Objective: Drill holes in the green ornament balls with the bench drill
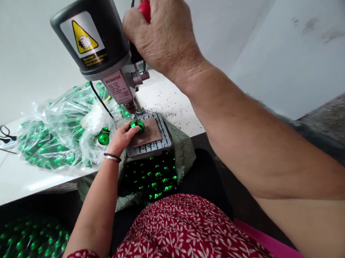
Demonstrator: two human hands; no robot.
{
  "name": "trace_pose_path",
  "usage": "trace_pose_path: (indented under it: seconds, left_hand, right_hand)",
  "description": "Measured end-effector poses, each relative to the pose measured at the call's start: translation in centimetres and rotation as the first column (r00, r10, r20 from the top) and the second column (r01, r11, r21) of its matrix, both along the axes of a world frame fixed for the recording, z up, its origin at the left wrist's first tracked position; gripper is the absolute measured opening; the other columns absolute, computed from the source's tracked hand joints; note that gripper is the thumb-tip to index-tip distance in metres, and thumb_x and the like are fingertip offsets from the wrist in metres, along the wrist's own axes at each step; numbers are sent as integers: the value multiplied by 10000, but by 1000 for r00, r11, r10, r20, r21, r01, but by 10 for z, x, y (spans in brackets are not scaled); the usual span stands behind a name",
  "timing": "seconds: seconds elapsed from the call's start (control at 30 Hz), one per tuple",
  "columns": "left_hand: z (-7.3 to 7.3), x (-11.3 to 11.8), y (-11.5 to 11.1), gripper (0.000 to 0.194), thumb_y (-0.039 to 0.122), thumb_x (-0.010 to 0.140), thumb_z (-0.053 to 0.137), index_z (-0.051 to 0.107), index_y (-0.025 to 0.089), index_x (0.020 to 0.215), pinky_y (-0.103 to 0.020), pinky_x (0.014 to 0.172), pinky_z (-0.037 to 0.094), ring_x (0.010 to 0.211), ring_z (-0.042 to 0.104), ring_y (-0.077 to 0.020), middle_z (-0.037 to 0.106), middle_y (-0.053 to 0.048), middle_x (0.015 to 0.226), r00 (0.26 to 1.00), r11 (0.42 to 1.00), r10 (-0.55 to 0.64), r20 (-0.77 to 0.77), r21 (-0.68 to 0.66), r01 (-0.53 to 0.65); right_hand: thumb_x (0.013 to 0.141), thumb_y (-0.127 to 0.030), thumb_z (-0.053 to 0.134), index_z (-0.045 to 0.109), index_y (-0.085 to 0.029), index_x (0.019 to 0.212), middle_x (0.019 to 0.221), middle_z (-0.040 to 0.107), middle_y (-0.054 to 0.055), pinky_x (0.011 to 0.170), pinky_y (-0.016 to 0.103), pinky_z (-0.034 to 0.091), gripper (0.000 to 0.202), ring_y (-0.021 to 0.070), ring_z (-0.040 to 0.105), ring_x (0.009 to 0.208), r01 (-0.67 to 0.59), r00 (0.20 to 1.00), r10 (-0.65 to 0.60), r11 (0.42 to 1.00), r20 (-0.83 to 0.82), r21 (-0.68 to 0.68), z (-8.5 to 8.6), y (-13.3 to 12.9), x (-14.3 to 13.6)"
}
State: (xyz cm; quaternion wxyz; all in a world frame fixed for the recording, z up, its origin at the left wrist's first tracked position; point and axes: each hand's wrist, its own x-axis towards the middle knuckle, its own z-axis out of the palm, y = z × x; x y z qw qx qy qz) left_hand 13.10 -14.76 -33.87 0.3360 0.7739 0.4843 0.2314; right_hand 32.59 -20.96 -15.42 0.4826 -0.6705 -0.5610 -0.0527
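A small bench drill [110, 62] stands on the table, its dark motor housing marked with a yellow warning sign. My right hand [166, 32] is closed round the red knob [144, 10] of the drill's lever, high on the right side. Under the drill chuck [130, 107], my left hand [123, 138] grips a shiny green ball [137, 126] on a brown board [152, 132]. The drill bit comes down at the ball's top; whether it has entered is too small to tell. The board lies on the drill's grey base [133, 151].
To the left lies a clear plastic bag [55, 128] full of green balls, with one ball [103, 138] at its opening. Below the base, an open green sack [185, 151] holds more. Another bag [24, 247] sits lower left. Dark shavings litter the white table [176, 93].
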Motion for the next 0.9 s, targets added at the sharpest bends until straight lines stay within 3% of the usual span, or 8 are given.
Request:
trace_pose_path:
  seconds: [0.23,0.37,0.57,0.77,0.9]
  left_hand:
    - [4,3,-3,593,539,816,573,660,181,1281,-379,1098,405,1231,585,-282,703,-58,1257,999,1000,-29,-31,-3,29]
    - [5,10,-7,515,507,816,594,676,230,1242,-342,1010,470,1146,625,-264,741,-16,1152,996,998,-56,-76,39,59]
    - [11,20,-15,611,458,766,681,638,166,1301,-339,914,507,959,667,-240,753,-49,1027,983,998,-19,-184,56,30]
    - [5,19,-17,636,448,744,717,628,212,1328,-351,953,499,1036,666,-261,752,-32,1084,991,1000,28,-130,6,-27]
    - [0,18,-15,655,463,738,725,626,208,1333,-347,928,507,1010,673,-260,758,-39,1051,994,1000,18,-110,-2,-18]
  right_hand:
    - [929,-260,404,196,-188,692,718,289,-44,798,189,317,324,46,246,657,-16,1000,17,999,-18,43,-2,4,1]
    - [926,-257,401,192,-197,710,730,296,-42,783,191,310,306,54,263,669,-30,999,31,999,-36,41,-3,3,1]
    - [930,-264,400,198,-198,719,736,301,-47,772,188,288,299,58,211,659,-40,998,41,999,-41,36,-2,-2,0]
    - [920,-290,459,231,-195,707,688,331,-56,709,212,236,326,60,219,639,11,997,-12,1000,-81,-4,-1,-6,-4]
    - [889,-275,511,301,-191,731,674,349,-56,689,226,244,277,65,250,637,8,993,-3,999,-121,39,-7,-9,-6]
